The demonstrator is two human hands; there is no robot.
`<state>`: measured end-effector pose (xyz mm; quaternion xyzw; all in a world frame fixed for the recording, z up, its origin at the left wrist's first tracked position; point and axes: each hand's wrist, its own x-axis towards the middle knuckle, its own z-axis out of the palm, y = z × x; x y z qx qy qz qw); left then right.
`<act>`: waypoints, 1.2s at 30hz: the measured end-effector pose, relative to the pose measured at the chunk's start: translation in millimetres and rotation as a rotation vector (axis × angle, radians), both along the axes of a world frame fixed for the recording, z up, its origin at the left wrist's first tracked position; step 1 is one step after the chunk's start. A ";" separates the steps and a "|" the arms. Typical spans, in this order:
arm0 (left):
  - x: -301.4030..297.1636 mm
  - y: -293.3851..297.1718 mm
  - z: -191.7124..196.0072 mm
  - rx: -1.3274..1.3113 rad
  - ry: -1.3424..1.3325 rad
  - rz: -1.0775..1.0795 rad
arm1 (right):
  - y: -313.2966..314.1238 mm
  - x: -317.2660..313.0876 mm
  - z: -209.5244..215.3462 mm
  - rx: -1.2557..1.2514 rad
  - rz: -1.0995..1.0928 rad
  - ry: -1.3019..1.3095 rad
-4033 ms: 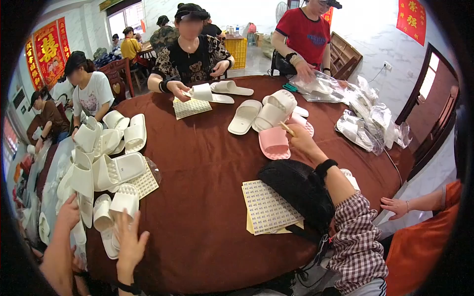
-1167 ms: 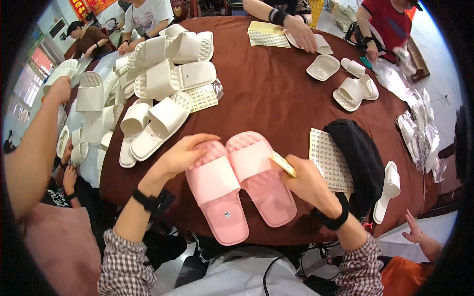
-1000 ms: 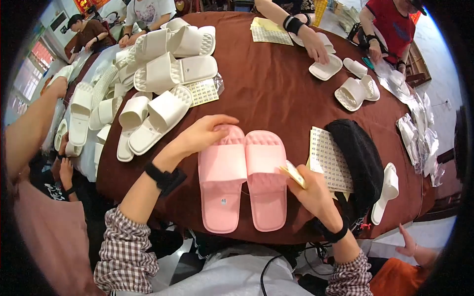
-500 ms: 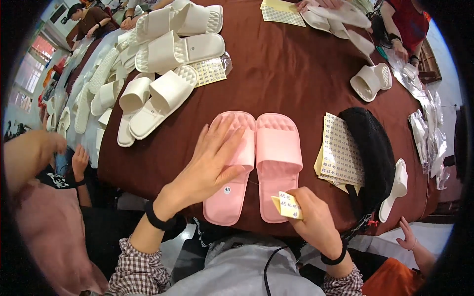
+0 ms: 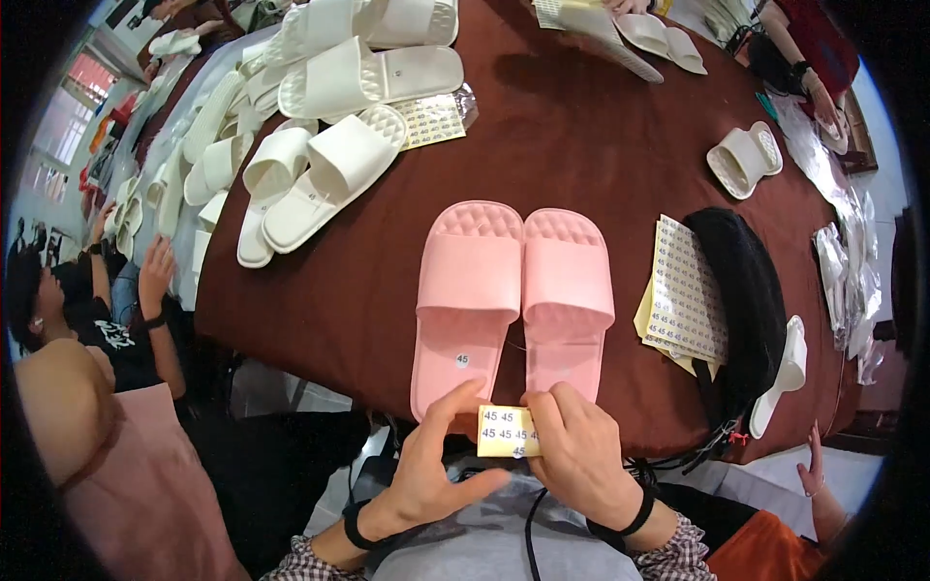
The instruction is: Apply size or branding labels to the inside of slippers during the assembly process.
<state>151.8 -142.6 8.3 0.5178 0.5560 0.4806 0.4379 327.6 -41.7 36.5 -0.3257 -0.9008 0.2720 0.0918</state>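
Low in the frame, both hands, left hand [image 5: 441,465] and right hand [image 5: 581,455], pinch a small yellow sticker sheet [image 5: 508,432]; 2 pink slippers [image 5: 513,290] lie just above, heels toward it, long axes running up-frame.

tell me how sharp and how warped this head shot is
Head view: the pair of pink rubber slippers and the small yellow sticker sheet at centre are sharp; the round brown-clothed table bulges with fisheye bend; clear plastic bags at right glare; corners black.
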 end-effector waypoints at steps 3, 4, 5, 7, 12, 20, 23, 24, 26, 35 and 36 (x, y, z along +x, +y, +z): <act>0.3 3.7 6.8 -0.092 -0.149 0.124 | -1.7 -11.3 -0.9 0.092 -0.026 -0.005; -2.8 3.4 8.1 -0.088 -0.154 0.131 | -2.8 -14.7 -0.7 0.095 -0.019 -0.009; -5.9 2.8 8.6 -0.131 -0.216 0.097 | -3.5 -17.6 -0.8 0.121 -0.026 -0.021; -8.7 6.0 14.7 -0.203 -0.368 0.085 | -3.8 -20.5 0.2 0.150 -0.027 -0.040; -31.1 -3.9 2.3 -0.090 -0.083 0.253 | 14.4 -19.9 16.2 -0.253 0.151 0.084; -37.4 8.4 -13.9 0.140 0.190 0.037 | 44.5 -55.4 -19.2 0.078 0.111 0.165; -32.6 7.3 -24.1 0.245 0.379 -0.063 | 45.3 -66.2 -25.4 0.102 0.083 0.103; -31.2 7.5 -25.8 0.241 0.371 -0.053 | 44.4 -68.8 -25.3 0.115 0.073 0.084; -29.7 9.7 -29.1 0.294 0.377 -0.022 | 43.9 -71.8 -26.0 0.128 0.074 0.056; -29.5 9.6 -31.8 0.288 0.371 -0.017 | 43.8 -79.5 -22.9 0.161 0.097 -0.028; -29.0 9.6 -32.6 0.290 0.367 -0.013 | 44.9 -79.3 -22.6 0.167 0.128 -0.033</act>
